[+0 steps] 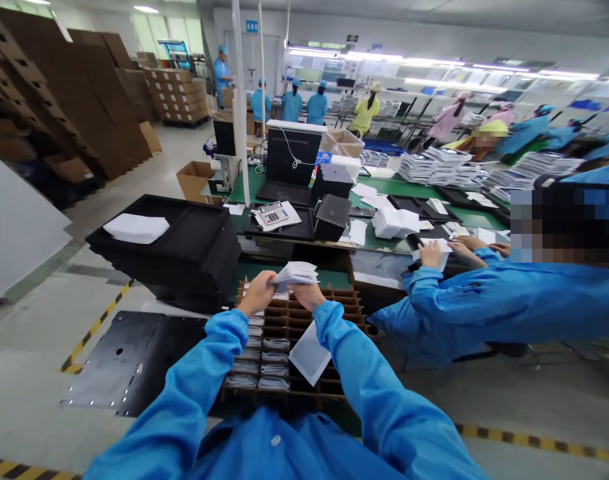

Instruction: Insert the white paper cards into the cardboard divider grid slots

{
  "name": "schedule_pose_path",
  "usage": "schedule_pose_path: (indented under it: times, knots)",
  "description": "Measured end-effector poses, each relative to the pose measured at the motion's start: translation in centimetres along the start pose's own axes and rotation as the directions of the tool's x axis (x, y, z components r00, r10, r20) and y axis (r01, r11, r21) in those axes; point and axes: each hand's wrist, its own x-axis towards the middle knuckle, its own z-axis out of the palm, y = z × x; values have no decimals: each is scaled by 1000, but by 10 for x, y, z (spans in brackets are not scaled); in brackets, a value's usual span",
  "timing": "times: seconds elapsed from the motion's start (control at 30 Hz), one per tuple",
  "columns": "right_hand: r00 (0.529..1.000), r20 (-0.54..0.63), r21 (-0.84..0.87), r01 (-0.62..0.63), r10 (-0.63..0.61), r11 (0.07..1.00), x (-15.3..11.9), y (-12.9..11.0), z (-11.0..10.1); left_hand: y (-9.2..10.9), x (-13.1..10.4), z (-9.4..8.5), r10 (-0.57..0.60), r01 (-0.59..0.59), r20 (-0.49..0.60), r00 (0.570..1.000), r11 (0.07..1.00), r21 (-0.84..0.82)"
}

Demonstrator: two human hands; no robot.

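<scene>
Both your left hand (258, 294) and right hand (308, 295) are gripping the stack of thin white packets (295, 273) above the brown slotted divider box (309, 313). Its loose edges are fanning, so a slackening grip could spill packets across the narrow slots.

The stack (295, 273) consists of thin, flat white pieces, roughly aligned, with the layered edges slightly fanned at one side. It is held nearly level between the left hand (257, 293) and the right hand (308, 295), above the far part of the box (299, 319). The box is a brown grid of narrow compartments, its left and next columns holding folded white packets (274, 357) in rows. A flat white pouch (310, 355) lies across the dividers, turned askew, one corner toward the near side. Its contents cannot be determined.
</scene>
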Motion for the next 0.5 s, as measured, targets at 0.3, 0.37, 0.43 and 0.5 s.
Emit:
schedule_pose_path:
  times: [0.3, 0.37, 0.43, 0.5]
  knots:
    - [997, 10, 119, -80, 80, 990, -8, 36, -19, -17, 10, 13, -67, 27, 191, 979, 978, 205]
    - [996, 14, 106, -89, 88, 990, -10, 41, -20, -21, 12, 14, -79, 30, 222, 972, 976, 217]
    - [997, 0, 82, -82, 82, 993, -13, 45, -21, -27, 14, 16, -89, 34, 247, 965, 976, 216]
    - [998, -23, 51, -62, 63, 997, -17, 47, -23, -35, 14, 20, -95, 40, 263, 960, 977, 208]
